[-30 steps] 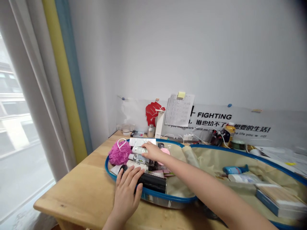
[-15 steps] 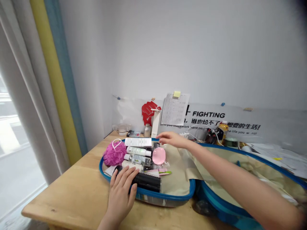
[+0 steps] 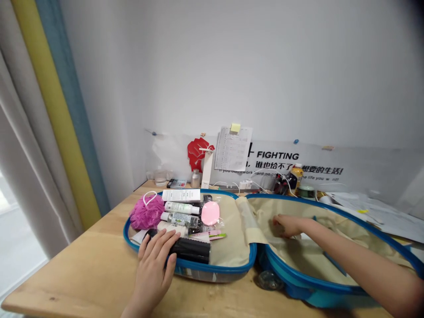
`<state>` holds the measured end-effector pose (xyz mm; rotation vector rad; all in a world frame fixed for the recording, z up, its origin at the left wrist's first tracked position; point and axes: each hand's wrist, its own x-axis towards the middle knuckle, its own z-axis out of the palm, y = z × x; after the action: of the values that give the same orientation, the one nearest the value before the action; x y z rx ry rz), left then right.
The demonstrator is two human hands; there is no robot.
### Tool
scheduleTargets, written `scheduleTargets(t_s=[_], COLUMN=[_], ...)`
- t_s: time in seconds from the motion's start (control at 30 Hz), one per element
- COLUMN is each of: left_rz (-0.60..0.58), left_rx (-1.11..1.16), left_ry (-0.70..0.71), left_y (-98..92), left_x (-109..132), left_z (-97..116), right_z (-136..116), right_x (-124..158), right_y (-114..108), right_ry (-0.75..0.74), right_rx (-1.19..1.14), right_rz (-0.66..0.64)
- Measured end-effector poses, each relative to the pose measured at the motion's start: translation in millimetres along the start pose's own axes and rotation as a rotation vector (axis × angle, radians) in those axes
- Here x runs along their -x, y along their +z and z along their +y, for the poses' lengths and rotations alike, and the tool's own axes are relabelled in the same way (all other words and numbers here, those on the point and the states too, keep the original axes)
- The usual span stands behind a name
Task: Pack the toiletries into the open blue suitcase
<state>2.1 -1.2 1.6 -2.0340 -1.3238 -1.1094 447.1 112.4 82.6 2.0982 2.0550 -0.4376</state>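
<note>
An opened suitcase (image 3: 251,251) with blue edges and a beige lining lies across the table. My left hand (image 3: 154,260) rests with its fingers spread over a black cylinder (image 3: 194,250) at the front of the left half. Behind it sit a purple bath puff (image 3: 147,212), a white box (image 3: 181,195), a white tube (image 3: 182,208), a clear bottle (image 3: 181,219), a pink rounded case (image 3: 210,213) and a pink-and-green strip (image 3: 212,235). Inside the right half, my right hand (image 3: 287,225) reaches down, fingers bent and slightly apart. Nothing shows in it.
The wooden table (image 3: 82,260) extends left of the suitcase. Along the wall stand a small bottle (image 3: 195,178), a white stand (image 3: 207,170), a power strip (image 3: 245,184), and a yellow-labelled bottle (image 3: 294,178). Papers (image 3: 361,205) lie behind the right half.
My right hand has moved right and down, from above the left half's back edge into the right half. My left hand stays on the black cylinder. The view has turned slightly right.
</note>
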Motion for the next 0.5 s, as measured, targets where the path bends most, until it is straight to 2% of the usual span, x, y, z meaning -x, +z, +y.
scheduleTargets(t_s=[0.27,0.5], left_rz=[-0.015,-0.009], left_rx=[-0.005,-0.014], left_ry=[0.008,0.014], left_y=[0.9,-0.5], left_x=[1.3,-0.3], left_z=[-2.0,0.1], right_z=[3.6,6.9], right_x=[-5.7,-13.5], right_y=[6.5,13.5], right_ry=[0.028,-0.005], right_rx=[0.207,0.260], right_rz=[-0.082,-0.116])
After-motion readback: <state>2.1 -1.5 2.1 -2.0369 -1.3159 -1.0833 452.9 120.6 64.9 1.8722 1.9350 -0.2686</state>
